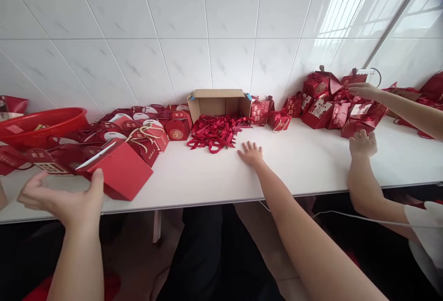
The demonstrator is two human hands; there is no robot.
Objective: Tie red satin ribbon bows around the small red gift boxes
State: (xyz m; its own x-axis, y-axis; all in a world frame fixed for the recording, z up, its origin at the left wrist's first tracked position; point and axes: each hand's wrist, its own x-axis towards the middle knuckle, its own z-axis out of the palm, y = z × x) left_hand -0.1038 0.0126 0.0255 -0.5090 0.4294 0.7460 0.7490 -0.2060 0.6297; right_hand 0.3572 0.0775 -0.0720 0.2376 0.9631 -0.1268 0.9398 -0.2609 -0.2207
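Note:
My left hand (69, 199) is at the left front edge of the table, fingers spread and thumb raised, beside a tilted red box (121, 172); the thumb overlaps the box's near side, and whether it touches is hard to tell. Flat on the white tabletop (207, 176) lies my right hand (251, 154), its fingers spread and nothing under them that shows. Just beyond it, a heap of red ribbons (218, 132) spills from an open cardboard box (221, 105). A small red box with gold cord (278, 121) stands behind the right hand.
Many red gift boxes (178, 128) crowd the left side, near a red plastic basin (41, 126). More red boxes (318, 112) are piled at the right, where another person's hands (362, 144) reach in. A tiled wall (231, 61) stands behind.

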